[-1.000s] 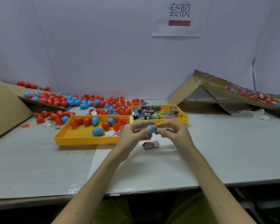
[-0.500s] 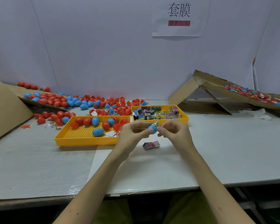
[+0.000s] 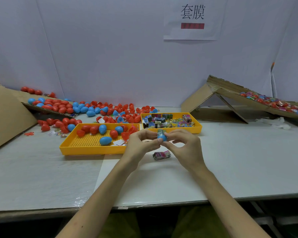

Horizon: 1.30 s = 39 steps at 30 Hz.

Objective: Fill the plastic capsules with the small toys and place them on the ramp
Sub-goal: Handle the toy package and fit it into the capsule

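Both forearms reaching in from the near edge of the desk [image 3: 230,169], meeting above its middle. Left hand [image 3: 141,143] and right hand [image 3: 184,145] close together, fingertips pinched on one blue capsule half [image 3: 162,137] with a small wrapped toy [image 3: 160,131] sticking up out of it. Right thumb and forefinger curled around the capsule; remaining fingers loosely bent. Another wrapped toy packet [image 3: 161,154] lying on the desk just below the hands. Near edges of both yellow trays [image 3: 86,150] partly hidden behind the hands. Cardboard ramp [image 3: 230,93] toward the far right corner, its lower end cut off by the frame. Packet print too small to read.
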Each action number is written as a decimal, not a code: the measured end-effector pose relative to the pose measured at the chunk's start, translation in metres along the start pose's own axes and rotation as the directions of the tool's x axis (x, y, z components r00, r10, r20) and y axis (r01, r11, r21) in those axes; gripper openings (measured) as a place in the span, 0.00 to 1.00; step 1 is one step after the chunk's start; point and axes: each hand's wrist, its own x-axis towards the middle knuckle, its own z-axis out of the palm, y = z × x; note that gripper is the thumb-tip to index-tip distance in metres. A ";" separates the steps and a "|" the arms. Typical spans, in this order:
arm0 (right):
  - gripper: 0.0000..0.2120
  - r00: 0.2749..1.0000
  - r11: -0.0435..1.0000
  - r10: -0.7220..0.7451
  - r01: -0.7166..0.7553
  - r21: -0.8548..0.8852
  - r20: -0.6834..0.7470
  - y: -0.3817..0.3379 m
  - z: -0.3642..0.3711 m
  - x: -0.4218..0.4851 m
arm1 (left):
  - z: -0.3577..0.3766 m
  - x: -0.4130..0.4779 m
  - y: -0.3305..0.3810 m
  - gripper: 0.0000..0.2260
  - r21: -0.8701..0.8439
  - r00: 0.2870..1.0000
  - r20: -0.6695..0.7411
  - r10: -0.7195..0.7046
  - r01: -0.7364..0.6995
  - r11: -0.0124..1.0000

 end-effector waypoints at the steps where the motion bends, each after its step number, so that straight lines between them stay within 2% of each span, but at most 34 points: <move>1: 0.13 1.000 1.000 -0.022 0.021 -0.010 -0.012 0.000 0.001 0.000 | 0.000 0.000 0.000 0.07 -0.015 1.000 0.000 -0.004 0.004 1.000; 8: 0.16 0.989 0.987 -0.134 0.128 -0.093 -0.060 -0.002 0.003 -0.003 | -0.003 0.001 0.001 0.12 -0.129 0.998 0.037 -0.060 0.064 0.990; 13: 0.18 0.988 0.987 -0.130 0.121 -0.102 -0.085 -0.004 0.002 -0.002 | -0.002 -0.001 0.004 0.18 -0.230 0.996 0.056 -0.074 0.085 0.970; 18: 0.15 0.986 0.979 -0.140 0.125 -0.164 -0.087 -0.004 0.003 -0.003 | -0.002 0.000 0.004 0.16 -0.359 0.984 0.102 -0.143 0.171 0.917; 24: 0.17 0.981 0.969 -0.170 0.150 -0.195 -0.091 -0.007 0.004 -0.005 | -0.001 0.000 0.005 0.14 -0.378 0.982 0.111 -0.151 0.182 0.908; 39: 0.13 0.969 0.956 -0.213 0.181 -0.231 -0.126 -0.010 0.002 -0.006 | -0.003 -0.001 0.006 0.18 -0.442 0.969 0.175 -0.172 0.233 0.866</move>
